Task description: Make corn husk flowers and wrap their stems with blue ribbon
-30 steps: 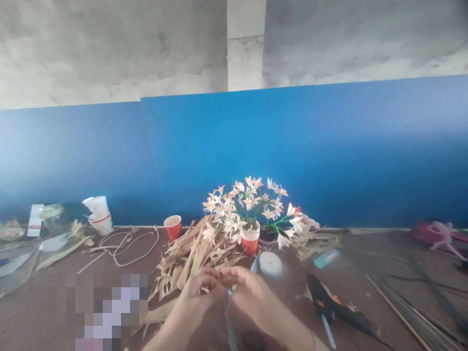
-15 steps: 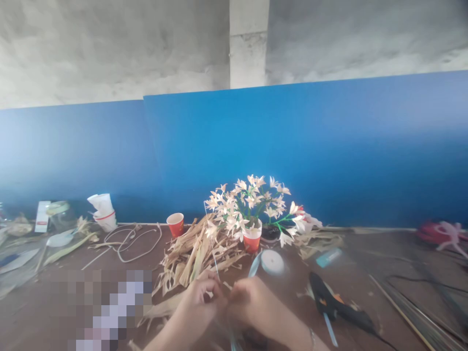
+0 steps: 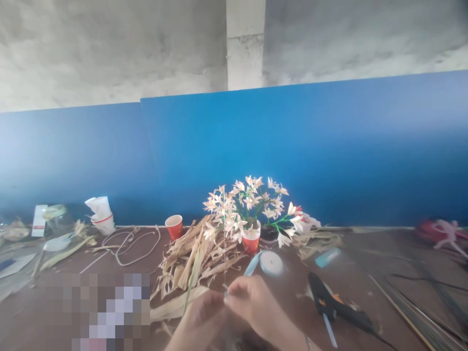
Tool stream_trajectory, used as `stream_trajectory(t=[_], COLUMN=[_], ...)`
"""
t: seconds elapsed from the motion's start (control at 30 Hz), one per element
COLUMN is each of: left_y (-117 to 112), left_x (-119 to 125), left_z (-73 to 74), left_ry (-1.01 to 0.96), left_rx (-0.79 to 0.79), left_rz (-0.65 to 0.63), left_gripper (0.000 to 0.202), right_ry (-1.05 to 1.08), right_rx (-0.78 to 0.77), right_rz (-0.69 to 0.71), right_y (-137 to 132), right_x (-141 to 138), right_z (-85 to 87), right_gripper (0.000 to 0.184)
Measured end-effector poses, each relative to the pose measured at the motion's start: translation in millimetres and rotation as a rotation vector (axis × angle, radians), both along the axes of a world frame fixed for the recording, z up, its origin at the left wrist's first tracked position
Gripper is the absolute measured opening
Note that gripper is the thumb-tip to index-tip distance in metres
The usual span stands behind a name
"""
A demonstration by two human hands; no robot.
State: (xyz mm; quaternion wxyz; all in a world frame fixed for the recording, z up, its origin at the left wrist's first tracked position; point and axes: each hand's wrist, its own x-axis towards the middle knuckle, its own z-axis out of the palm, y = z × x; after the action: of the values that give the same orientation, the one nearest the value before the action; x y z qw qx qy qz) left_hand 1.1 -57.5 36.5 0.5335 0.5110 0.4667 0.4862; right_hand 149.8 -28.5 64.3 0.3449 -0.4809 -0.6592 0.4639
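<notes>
A thin pale wire (image 3: 224, 229) rises almost upright from between my two hands, in front of the white flowers (image 3: 250, 200). At its lower end my right hand (image 3: 256, 304) is closed, thumb and finger pinching by a small light-blue bit. My left hand (image 3: 203, 314) meets it from the left with curled fingers; its fingertips are blurred, and what they hold is hidden. A light-blue tape strip (image 3: 252, 265) runs from the tape roll (image 3: 272, 263) toward my right hand. Dry corn husks (image 3: 190, 261) lie in a heap beyond my left hand.
A black glue gun (image 3: 338, 307) with its cord lies on the brown table (image 3: 292, 317) at right. Behind the husks stands a red paper cup (image 3: 174, 228); another red cup (image 3: 250, 243) holds flowers. A white cable (image 3: 137, 258) is looped at left. Long rods (image 3: 413, 317) lie far right.
The wire has swung from a leftward lean to nearly upright. My left hand has shifted slightly right and down, and my right fingertips now show at the wire's base.
</notes>
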Motion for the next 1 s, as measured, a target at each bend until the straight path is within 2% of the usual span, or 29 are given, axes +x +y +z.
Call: stream_trajectory(t=[0.13, 0.27, 0.33, 0.43, 0.63, 0.77, 1.0], left_y=[-9, -10, -10, -8, -7, -7, -4], left_x=[4, 7, 9, 11, 14, 14, 14], left_z=[-9.9, -5.6, -3.4, -1.0, 7.8, 12.2, 5.4], left_ry=[-0.041, -0.002, 0.042, 0.106, 0.110, 0.148, 0.207], left_rx=[-0.053, 0.024, 0.068, 0.095, 0.097, 0.116, 0.166], left_rz=[0.106, 0.234, 0.263, 0.285, 0.295, 0.317, 0.341], left_gripper=[0.038, 0.039, 0.039, 0.039, 0.040, 0.038, 0.039], right_ry=[0.063, 0.090, 0.116, 0.166, 0.196, 0.233, 0.203], right_rx=[0.014, 0.050, 0.014, -0.052, -0.035, -0.089, -0.074], right_rz=[-0.007, -0.021, -0.025, -0.021, -0.011, 0.000, -0.039], right_y=[-2, -2, -1, 0, 1, 2, 2], right_x=[-3, -1, 1, 2, 1, 2, 1], right_z=[-8.3, -2.4, 1.7, 4.1, 1.3, 0.2, 1.8], right_gripper=[0.013, 0.013, 0.015, 0.016, 0.015, 0.018, 0.017])
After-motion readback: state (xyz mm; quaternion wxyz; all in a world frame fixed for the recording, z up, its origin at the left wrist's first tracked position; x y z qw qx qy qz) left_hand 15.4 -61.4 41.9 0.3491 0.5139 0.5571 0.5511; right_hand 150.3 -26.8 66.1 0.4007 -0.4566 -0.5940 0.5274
